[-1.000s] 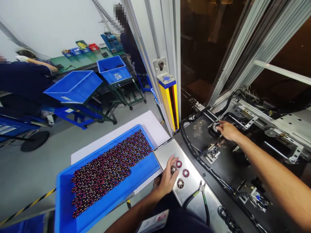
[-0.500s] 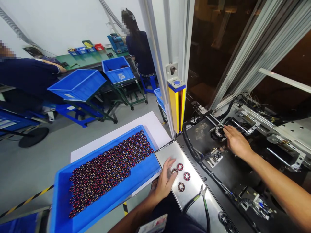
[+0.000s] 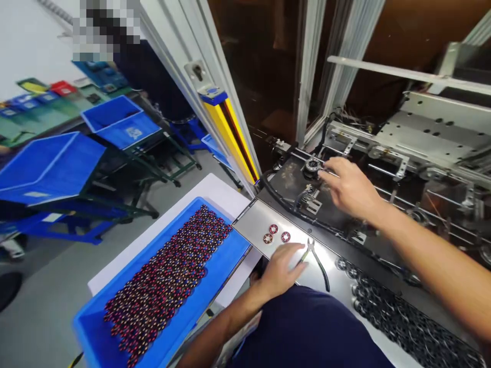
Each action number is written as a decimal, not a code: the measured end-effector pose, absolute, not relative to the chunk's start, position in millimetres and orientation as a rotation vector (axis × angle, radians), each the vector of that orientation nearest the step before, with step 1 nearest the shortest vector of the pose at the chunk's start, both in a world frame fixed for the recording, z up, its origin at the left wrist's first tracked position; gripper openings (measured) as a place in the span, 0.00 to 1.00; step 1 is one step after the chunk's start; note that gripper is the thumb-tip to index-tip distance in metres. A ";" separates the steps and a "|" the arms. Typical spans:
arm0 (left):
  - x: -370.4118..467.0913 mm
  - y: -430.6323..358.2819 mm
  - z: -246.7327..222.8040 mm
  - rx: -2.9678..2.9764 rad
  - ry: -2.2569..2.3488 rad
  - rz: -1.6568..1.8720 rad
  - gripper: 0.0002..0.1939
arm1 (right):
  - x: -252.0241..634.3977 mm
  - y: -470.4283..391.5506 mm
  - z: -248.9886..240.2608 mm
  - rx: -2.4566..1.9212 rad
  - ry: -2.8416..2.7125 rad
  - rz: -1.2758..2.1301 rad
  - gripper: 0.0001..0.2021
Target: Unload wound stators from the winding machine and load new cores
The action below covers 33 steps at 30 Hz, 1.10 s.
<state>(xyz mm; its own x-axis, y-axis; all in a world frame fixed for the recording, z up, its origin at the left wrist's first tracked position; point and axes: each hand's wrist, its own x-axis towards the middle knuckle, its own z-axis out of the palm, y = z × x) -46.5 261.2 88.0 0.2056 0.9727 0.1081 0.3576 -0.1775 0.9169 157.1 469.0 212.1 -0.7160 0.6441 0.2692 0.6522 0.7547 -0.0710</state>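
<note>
My left hand (image 3: 284,268) is over the metal ledge (image 3: 255,217), fingers apart, beside the pliers (image 3: 320,263); its palm side is hidden. Just beyond it lie three small ring-shaped parts with red and dark segments, among them a red one (image 3: 286,236) and a browner one (image 3: 267,238). My right hand (image 3: 351,191) hovers at the machine, its fingers extended and apart at the edge of a round fixture (image 3: 312,164) with a ringed part in it.
A blue tray (image 3: 224,266) full of similar ring parts stands at the left. Dark round parts (image 3: 406,317) line the ledge at lower right. A yellow-sided post (image 3: 233,138) rises behind the ledge. Beyond are blue bins (image 3: 49,163) and a seated person (image 3: 153,76).
The view has turned right. My left hand has moved along the ledge from the ring parts to the pliers; three ring parts show where four did. My right hand remains by the round fixture.
</note>
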 end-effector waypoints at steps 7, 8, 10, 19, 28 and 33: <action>65.1 272.7 43.4 1.939 0.542 0.461 0.15 | 274.1 269.5 208.9 -1.087 -2.361 0.097 0.26; 75.7 270.9 36.8 1.950 0.514 0.423 0.17 | 288.1 247.3 202.3 -1.154 -2.318 0.144 0.25; 88.9 265.1 26.6 1.964 0.497 0.365 0.20 | 308.6 207.9 190.2 -1.280 -2.215 0.222 0.23; 76.5 256.3 23.5 1.854 0.598 0.290 0.09 | 309.3 129.0 120.5 -1.416 -1.959 0.319 0.15; 49.7 256.5 113.5 1.466 0.639 0.503 0.26 | 261.0 183.4 131.9 -1.164 -2.084 0.539 0.20; 49.5 237.6 129.5 1.189 0.635 0.642 0.35 | 242.8 196.3 153.8 -1.044 -2.001 0.489 0.19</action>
